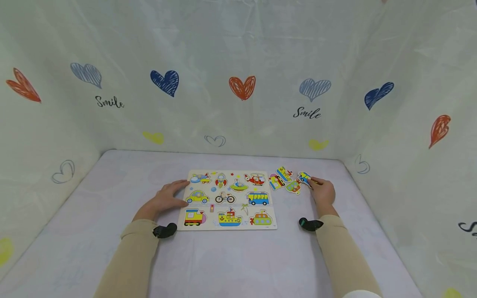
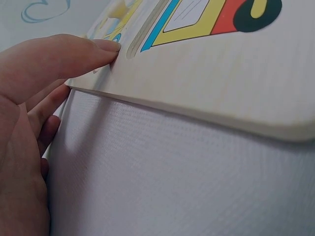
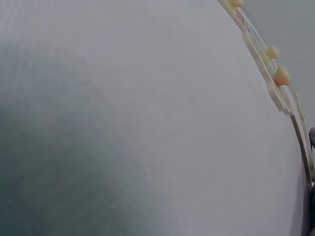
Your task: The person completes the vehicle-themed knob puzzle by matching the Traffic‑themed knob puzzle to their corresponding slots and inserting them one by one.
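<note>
Pale hanging sheet (image 1: 242, 45) across the back and both sides, printed with red, blue and yellow hearts and the word "Smile" in black script. Below, white cloth-covered table (image 1: 238, 265), finely textured up close. Flat on it, near the middle, thin pale rectangular board (image 1: 211, 219) with rounded corners and three rows of bright pictures: plane, rocket, saucer and helicopter at the far side; car, bicycle and bus between; train, ship and submarine at the near side.

At the board's left edge, left hand (image 1: 166, 196) with thumb and forefinger spread wide, thumb tip resting on the board between the car and train pictures.

Just beyond the board's right edge, close together: red-and-yellow train-shaped piece (image 1: 276, 182), yellow-and-blue ship-shaped piece (image 1: 284, 174) and green submarine-shaped piece (image 1: 293, 187). Just right of these, blue-and-yellow vehicle-shaped piece (image 1: 303, 177), pinched narrowly in the fingers of the right hand (image 1: 323, 192); cannot tell whether clear of the table. In the right wrist view, pale rounded knobs (image 3: 282, 76) upright on pieces seen edge-on.

On both arms, beige sleeves (image 1: 130, 256), with small black devices (image 1: 165, 230) at the wrists.
</note>
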The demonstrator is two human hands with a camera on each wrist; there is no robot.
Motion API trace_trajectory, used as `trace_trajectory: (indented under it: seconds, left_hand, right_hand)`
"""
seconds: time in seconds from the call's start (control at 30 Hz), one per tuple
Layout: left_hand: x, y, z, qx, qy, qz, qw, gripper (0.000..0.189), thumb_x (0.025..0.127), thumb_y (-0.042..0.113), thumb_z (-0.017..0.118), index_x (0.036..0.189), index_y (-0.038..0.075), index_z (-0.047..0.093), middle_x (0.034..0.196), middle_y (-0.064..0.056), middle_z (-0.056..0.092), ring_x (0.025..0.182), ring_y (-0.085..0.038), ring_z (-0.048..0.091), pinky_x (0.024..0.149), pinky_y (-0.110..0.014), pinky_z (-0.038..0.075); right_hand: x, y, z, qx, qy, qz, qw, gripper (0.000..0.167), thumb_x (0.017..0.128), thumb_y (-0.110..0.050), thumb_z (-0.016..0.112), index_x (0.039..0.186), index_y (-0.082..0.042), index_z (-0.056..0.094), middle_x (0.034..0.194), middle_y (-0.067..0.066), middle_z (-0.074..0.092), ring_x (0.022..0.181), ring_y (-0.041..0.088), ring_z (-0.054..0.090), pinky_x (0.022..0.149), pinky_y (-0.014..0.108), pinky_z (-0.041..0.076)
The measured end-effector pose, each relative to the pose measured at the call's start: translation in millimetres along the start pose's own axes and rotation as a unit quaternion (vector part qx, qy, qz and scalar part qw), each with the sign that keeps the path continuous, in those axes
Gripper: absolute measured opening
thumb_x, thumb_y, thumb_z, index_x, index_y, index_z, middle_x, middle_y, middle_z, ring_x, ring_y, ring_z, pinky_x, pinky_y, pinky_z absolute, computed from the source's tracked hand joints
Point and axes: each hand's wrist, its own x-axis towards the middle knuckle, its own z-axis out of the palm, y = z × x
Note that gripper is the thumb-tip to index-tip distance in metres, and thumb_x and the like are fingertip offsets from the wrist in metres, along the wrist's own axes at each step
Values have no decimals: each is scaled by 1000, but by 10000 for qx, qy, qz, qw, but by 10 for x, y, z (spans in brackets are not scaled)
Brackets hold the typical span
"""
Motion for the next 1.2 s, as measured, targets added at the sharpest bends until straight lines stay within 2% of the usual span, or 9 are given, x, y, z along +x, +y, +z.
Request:
trace_trajectory:
  seconds: [0.13, 0.27, 0.37, 0.53, 0.73, 0.9, 1.2]
  left_hand:
    - [-5, 16, -10, -10, -13, -3, 10000, 82, 78, 21, 74, 149, 4, 36, 155, -21, 26, 139, -47, 14, 106, -70, 11]
    - [-1, 13, -8, -15, -32, -28, 10000, 83, 78, 22, 74, 149, 4, 36, 155, -21, 26, 139, -47, 15, 106, -70, 12]
    - [2, 10, -4, -24, -36, -35, 10000, 83, 78, 22, 74, 149, 4, 37, 155, -21, 26, 140, -47, 15, 106, -70, 12]
    - [3, 3, -10, -24, -37, 9, 10000, 83, 77, 22, 74, 149, 4, 37, 155, -21, 27, 139, -47, 15, 106, -70, 12]
    - [-1, -36, -26, -42, -78, 190, 9998, 82, 77, 22, 74, 148, 3, 38, 154, -22, 28, 139, -48, 16, 105, -70, 11]
    - [0, -43, -34, -59, -81, 152, 9998, 83, 77, 23, 74, 149, 4, 37, 155, -22, 27, 139, -48, 15, 106, -70, 10]
    - [25, -45, -7, -90, -58, 74, 9999, 82, 77, 22, 76, 148, 5, 39, 155, -20, 27, 139, -47, 17, 107, -69, 11]
  right_hand:
    - [13, 32, -27, 330, -141, -82, 9993, 35, 95, -28, 65, 122, -6, 69, 132, 18, 56, 124, 33, 47, 100, 45, 41]
    - [14, 70, -40, 641, -264, -152, 9975, 35, 94, -28, 66, 122, -5, 69, 130, 18, 54, 116, 27, 49, 85, 34, 46]
    - [9, 87, -42, 799, -305, -197, 9961, 34, 94, -26, 66, 122, -6, 69, 127, 16, 54, 110, 22, 52, 74, 24, 45]
    - [-5, 112, -50, 1100, -386, -258, 9928, 33, 94, -24, 67, 121, -5, 69, 120, 14, 52, 102, 18, 54, 64, 14, 44]
    - [-39, 172, -123, 1212, -788, -617, 9876, 36, 93, -24, 68, 121, -2, 68, 120, 13, 55, 102, 18, 51, 68, 15, 45]
    - [-51, 218, -181, 937, -1031, -913, 9860, 39, 90, -28, 72, 119, -2, 69, 119, 13, 59, 100, 19, 50, 70, 18, 44]
    - [-137, 204, -219, 814, -1298, -1176, 9812, 42, 88, -31, 73, 117, -1, 69, 117, 13, 61, 97, 19, 51, 69, 20, 46]
